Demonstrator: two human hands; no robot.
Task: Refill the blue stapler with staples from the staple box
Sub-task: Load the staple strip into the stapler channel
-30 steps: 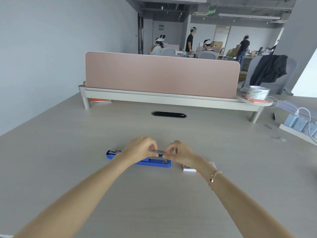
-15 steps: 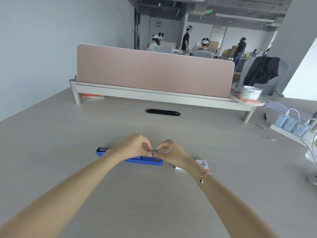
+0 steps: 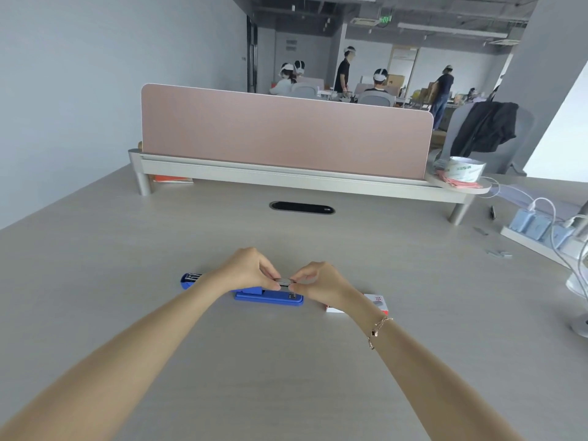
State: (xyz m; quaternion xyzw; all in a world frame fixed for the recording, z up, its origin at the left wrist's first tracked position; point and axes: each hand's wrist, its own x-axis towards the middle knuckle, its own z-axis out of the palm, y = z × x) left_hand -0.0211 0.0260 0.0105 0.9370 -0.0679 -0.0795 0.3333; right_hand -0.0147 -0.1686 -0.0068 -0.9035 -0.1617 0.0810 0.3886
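The blue stapler (image 3: 269,296) lies opened out flat on the desk, its lid end (image 3: 188,279) showing left of my wrist. Just above its base, my left hand (image 3: 251,269) and my right hand (image 3: 321,281) pinch the two ends of a short grey strip of staples (image 3: 284,281). The strip is level and hovers slightly above the stapler. The white and red staple box (image 3: 378,302) lies on the desk to the right, partly hidden behind my right wrist.
A pink divider screen (image 3: 286,135) on a raised shelf crosses the back of the desk, with a cable slot (image 3: 301,207) before it. Loose staple strips (image 3: 499,253), a power strip with chargers (image 3: 541,230) and a lamp base (image 3: 582,326) sit at the right.
The camera view has shifted slightly. My hands still hold the staple strip over the stapler, in nearly the same place.
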